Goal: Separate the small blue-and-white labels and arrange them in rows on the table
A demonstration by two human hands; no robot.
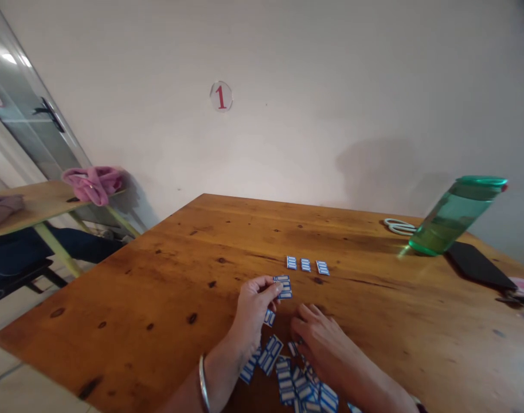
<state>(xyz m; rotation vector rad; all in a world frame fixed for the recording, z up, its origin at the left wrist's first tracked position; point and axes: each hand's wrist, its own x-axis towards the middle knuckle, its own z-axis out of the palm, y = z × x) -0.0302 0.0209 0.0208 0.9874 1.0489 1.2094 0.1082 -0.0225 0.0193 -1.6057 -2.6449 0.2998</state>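
Observation:
My left hand (254,307) pinches a small white card with blue-framed boxes (284,288) between thumb and fingers, raised above the table. Just below this hand lies another blue-and-white card (269,318), partly hidden by it. My right hand (316,332) is low over the table with its fingers loosely bent and apart; its fingertips are partly hidden. Beside its thumb sits a card (292,348). A loose, overlapping pile of similar cards (288,381) spreads below and between both hands. Farther up, three cards (305,265) lie in a spaced row.
On the wooden table (167,298), a green bottle (455,218) stands at the right, near a coiled white cable (399,226) and a dark flat case (479,267). At left, a second table (42,203) holds a pink cloth (96,183). A wall (288,143) rises behind.

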